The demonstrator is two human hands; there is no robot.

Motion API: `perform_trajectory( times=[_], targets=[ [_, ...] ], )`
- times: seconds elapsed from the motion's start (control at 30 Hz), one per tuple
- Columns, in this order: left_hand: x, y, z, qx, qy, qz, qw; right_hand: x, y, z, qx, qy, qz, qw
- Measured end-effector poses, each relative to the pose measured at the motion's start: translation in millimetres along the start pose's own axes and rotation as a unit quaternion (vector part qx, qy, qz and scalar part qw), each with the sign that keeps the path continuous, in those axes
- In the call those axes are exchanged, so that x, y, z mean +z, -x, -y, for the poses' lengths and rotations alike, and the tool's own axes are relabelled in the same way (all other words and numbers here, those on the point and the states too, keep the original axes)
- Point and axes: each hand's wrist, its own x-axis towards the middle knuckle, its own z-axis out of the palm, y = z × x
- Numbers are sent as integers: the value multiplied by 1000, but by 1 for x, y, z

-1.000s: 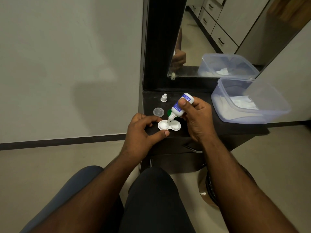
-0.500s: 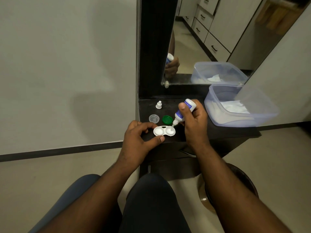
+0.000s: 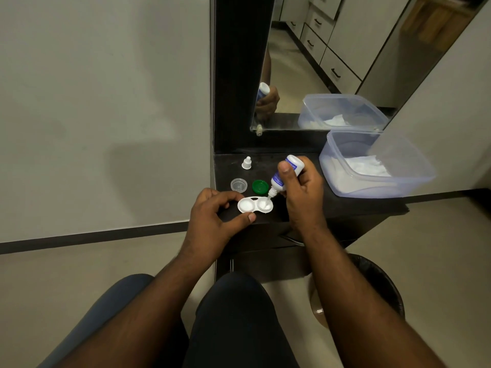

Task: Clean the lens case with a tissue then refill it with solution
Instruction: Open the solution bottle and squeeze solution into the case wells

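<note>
— holding the lens case (image 3: 255,205) at the front edge of the dark shelf (image 3: 345,205), our left hand (image 3: 212,221) pinches its left well between thumb and curled fingers.

— and our right hand (image 3: 303,192)?

— it grips the solution bottle (image 3: 288,170), thumb on the label, fingers curled around. we tilt the bottle down, with the nozzle at the right well of the case.

— where are the caps?

— the green cap (image 3: 260,187) and the clear cap (image 3: 238,185) lie just behind the case. the small white bottle cap (image 3: 246,163) stands near the back edge. the plastic container (image 3: 377,166) with tissue (image 3: 366,167) sits at the right end.
</note>
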Motion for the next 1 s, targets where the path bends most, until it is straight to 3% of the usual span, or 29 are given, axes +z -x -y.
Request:
perform_trajectory(
  times=[1.0],
  targets=[
    [2, 0, 0, -1, 5, -9, 1000, 0, -1, -3, -15, -12, -18, 1000]
  ],
)
